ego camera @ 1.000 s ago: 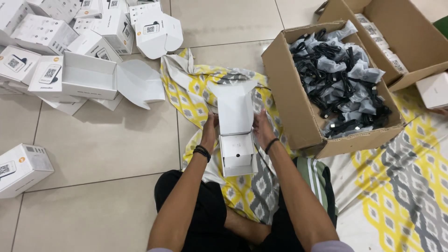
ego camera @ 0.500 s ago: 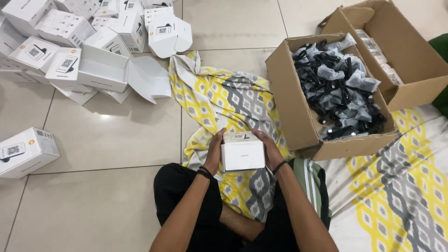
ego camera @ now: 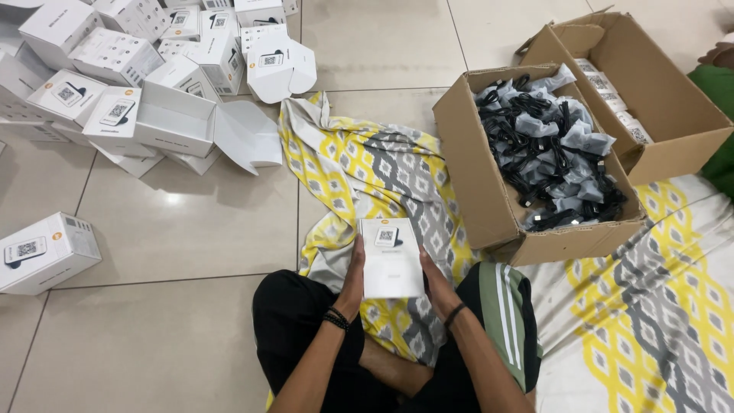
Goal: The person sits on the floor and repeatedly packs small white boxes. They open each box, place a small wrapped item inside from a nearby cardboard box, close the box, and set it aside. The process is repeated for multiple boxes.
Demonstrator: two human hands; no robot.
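I hold a small white carton (ego camera: 391, 258), closed, with a printed label on its top face, in front of my lap. My left hand (ego camera: 354, 277) grips its left side and my right hand (ego camera: 433, 277) grips its right side. Black bands sit on both wrists. Under the carton lies a yellow and grey patterned cloth (ego camera: 367, 164). A brown cardboard box (ego camera: 489, 206) full of black cables in clear bags stands just to the right.
A pile of white cartons (ego camera: 122, 69), some open, fills the upper left floor. One white carton (ego camera: 46, 252) stands alone at the left. A second brown box (ego camera: 650, 92) sits at the upper right. The floor is tiled.
The carton's tall flap was open a second ago. It is now closed, and I have turned the carton so its labelled face points up.
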